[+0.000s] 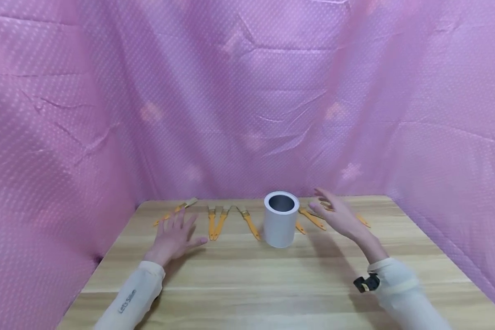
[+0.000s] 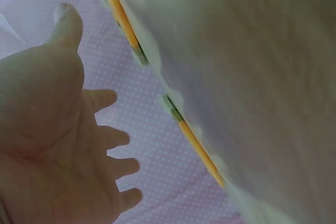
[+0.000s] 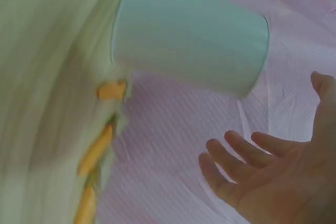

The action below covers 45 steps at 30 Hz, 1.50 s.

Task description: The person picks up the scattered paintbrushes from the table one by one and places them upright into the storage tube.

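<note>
My left hand (image 1: 175, 236) is spread, palm down, over the left part of the table. Beyond its fingertips lies a paintbrush (image 1: 191, 201) with an orange handle. In the left wrist view the left palm (image 2: 47, 129) faces the camera and holds nothing. My right hand (image 1: 338, 217) hovers to the right of a white can (image 1: 279, 229), its fingers spread and nothing in them. The can stands upright with its dark opening up. Behind the right hand lie more paintbrushes, partly hidden; one handle (image 1: 363, 220) shows at its right. The can is apart from the right fingers (image 3: 212, 169) in the right wrist view.
Two paintbrushes (image 1: 219, 227) lie close together right of the left hand, and another paintbrush (image 1: 252, 228) lies just left of the can. More orange handles (image 1: 313, 221) show right of the can. A pink dotted curtain (image 1: 247, 114) hangs around the wooden table (image 1: 247, 293).
</note>
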Motion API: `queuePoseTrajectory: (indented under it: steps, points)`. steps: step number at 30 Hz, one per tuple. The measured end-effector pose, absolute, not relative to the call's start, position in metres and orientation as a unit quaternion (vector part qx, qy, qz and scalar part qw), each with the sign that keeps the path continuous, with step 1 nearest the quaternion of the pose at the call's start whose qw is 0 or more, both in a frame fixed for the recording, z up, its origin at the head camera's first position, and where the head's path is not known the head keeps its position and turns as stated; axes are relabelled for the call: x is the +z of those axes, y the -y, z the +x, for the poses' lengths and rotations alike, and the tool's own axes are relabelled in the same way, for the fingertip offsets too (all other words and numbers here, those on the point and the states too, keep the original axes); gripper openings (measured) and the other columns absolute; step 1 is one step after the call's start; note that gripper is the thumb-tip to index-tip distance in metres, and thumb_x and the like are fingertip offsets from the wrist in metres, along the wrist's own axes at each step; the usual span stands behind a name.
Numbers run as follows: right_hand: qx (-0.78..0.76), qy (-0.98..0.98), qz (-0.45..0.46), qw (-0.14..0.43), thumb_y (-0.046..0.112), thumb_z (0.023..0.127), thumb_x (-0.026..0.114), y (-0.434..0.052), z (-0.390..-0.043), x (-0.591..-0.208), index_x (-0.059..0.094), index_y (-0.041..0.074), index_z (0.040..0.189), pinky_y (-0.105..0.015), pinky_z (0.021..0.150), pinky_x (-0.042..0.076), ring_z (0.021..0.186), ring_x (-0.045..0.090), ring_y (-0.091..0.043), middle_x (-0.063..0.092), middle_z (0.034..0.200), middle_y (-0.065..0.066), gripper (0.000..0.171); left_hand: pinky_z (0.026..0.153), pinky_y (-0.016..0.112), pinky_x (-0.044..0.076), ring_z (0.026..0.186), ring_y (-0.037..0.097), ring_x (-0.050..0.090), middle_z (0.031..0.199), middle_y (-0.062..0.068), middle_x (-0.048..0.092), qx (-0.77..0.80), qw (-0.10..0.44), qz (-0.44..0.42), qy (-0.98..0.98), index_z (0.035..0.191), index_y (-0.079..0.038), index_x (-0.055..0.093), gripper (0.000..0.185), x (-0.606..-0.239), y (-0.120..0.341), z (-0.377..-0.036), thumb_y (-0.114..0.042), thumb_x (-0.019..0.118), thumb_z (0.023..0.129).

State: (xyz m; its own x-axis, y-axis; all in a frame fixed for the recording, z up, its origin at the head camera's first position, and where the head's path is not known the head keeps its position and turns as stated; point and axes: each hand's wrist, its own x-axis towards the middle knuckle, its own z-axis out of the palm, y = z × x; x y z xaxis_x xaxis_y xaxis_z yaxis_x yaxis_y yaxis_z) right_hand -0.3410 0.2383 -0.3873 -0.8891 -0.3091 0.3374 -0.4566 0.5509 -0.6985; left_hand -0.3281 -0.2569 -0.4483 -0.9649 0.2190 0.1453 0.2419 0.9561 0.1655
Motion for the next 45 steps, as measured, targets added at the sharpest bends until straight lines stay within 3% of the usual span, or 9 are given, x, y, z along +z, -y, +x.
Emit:
queuePoseTrajectory:
  steps: [6,9,13,17,22,27,33,40,45]
  points:
    - [0.505,0.826,0.248,0.024,0.039,0.104,0.060,-0.214,-0.352,-0.399,0.031,0.008,0.159,-0.058,0.106,0.042,0.136,0.044,-0.042,0.043,0.153,-0.019,0.069,0.111,0.074,-0.002,0.143,0.059,0.011,0.161,0.032,0.016,-0.086,0.046,-0.082,0.992,0.159,-0.006,0.032,0.094,-0.440,0.270,-0.335,-0.069,0.057,0.093]
    - [0.520,0.820,0.239,0.017,0.035,0.103,0.063,-0.215,-0.353,-0.408,0.036,0.006,0.156,-0.057,0.104,0.044,0.134,0.048,-0.040,0.047,0.150,-0.018,0.067,0.109,0.076,0.013,0.138,0.058,0.028,0.155,0.031,0.033,-0.081,0.053,-0.078,0.992,0.151,-0.006,0.046,0.084,-0.443,0.265,-0.343,-0.065,0.061,0.093]
    - [0.535,0.812,0.234,0.015,0.033,0.099,0.070,-0.215,-0.357,-0.413,0.042,0.008,0.154,-0.056,0.102,0.046,0.131,0.051,-0.040,0.050,0.148,-0.016,0.066,0.095,0.069,0.040,0.112,0.049,0.055,0.125,0.025,0.058,-0.081,0.073,-0.057,0.992,0.121,-0.002,0.064,0.055,-0.439,0.264,-0.367,-0.049,0.069,0.094]
    - [0.531,0.811,0.245,0.013,0.032,0.095,0.076,-0.212,-0.361,-0.413,0.042,0.011,0.154,-0.052,0.101,0.048,0.130,0.052,-0.040,0.050,0.148,-0.014,0.071,0.070,0.052,0.055,0.083,0.035,0.061,0.095,0.016,0.062,-0.079,0.070,-0.034,0.994,0.107,0.001,0.066,0.032,-0.428,0.277,-0.395,-0.026,0.073,0.092]
    - [0.526,0.817,0.234,0.033,0.035,0.093,0.077,-0.206,-0.363,-0.415,0.047,0.014,0.152,-0.053,0.098,0.050,0.127,0.055,-0.039,0.053,0.146,-0.011,0.070,0.062,0.051,0.055,0.075,0.033,0.062,0.085,0.013,0.063,-0.070,0.064,-0.027,0.995,0.093,0.000,0.067,0.014,-0.418,0.296,-0.421,-0.014,0.070,0.092]
    - [0.521,0.821,0.230,0.030,0.037,0.093,0.077,-0.198,-0.363,-0.416,0.048,0.015,0.151,-0.052,0.097,0.051,0.126,0.056,-0.039,0.052,0.146,-0.013,0.069,0.063,0.050,0.053,0.071,0.030,0.061,0.077,0.011,0.062,-0.109,0.009,0.008,0.994,0.080,-0.004,0.063,0.016,-0.420,0.307,-0.431,-0.012,0.065,0.094]
    - [0.522,0.823,0.223,0.024,0.035,0.094,0.077,-0.196,-0.360,-0.415,0.047,0.013,0.152,-0.053,0.096,0.052,0.126,0.056,-0.039,0.050,0.148,-0.015,0.069,0.068,0.049,0.053,0.075,0.030,0.058,0.081,0.011,0.063,-0.147,-0.002,0.018,0.989,0.084,-0.001,0.067,0.009,-0.423,0.313,-0.433,-0.009,0.068,0.088]
    - [0.527,0.819,0.227,0.014,0.026,0.095,0.076,-0.186,-0.351,-0.398,0.047,0.006,0.150,-0.054,0.097,0.051,0.127,0.054,-0.039,0.049,0.148,-0.017,0.065,0.069,0.045,0.051,0.076,0.028,0.058,0.083,0.011,0.064,-0.198,0.004,0.030,0.980,0.094,-0.001,0.066,0.010,-0.433,0.332,-0.432,-0.010,0.069,0.093]
    - [0.533,0.814,0.230,0.014,0.026,0.094,0.077,-0.184,-0.341,-0.392,0.049,0.004,0.149,-0.052,0.095,0.052,0.125,0.055,-0.039,0.052,0.145,-0.016,0.065,0.067,0.045,0.050,0.075,0.028,0.058,0.082,0.010,0.062,-0.191,0.014,-0.002,0.982,0.091,-0.001,0.068,0.008,-0.442,0.336,-0.430,-0.008,0.064,0.093]
